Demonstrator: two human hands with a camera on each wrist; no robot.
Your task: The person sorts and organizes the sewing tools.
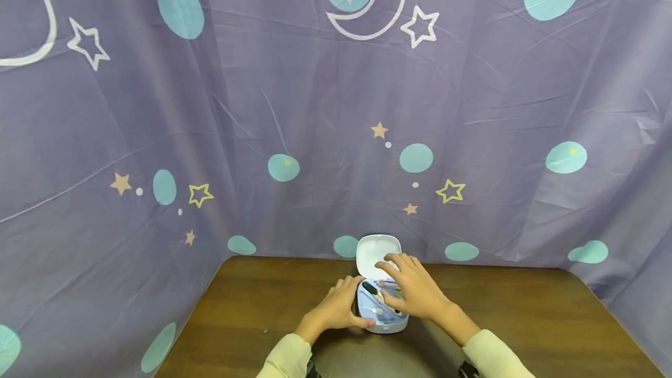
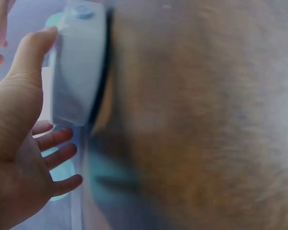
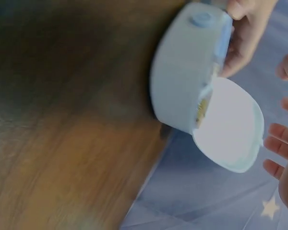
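A small white box (image 1: 385,327) stands on the table, its white lid (image 1: 378,249) swung up at the back. Its light-blue inside holds several small items, among them a dark-handled piece (image 1: 370,288) and a small white piece (image 1: 375,310). At the box's left side my left hand (image 1: 338,306) steadies it, thumb at the front rim and fingers along the side. My right hand (image 1: 417,289) is over the right part of the box, fingers spread and gently bent. In the right wrist view that hand's fingers (image 3: 281,139) hold nothing.
The brown wooden table (image 1: 262,308) extends to both sides of the box. Behind it hangs a purple curtain (image 1: 315,104) printed with stars and blue ovals, close behind the raised lid. A round blue button (image 3: 202,19) sits on the box's front wall.
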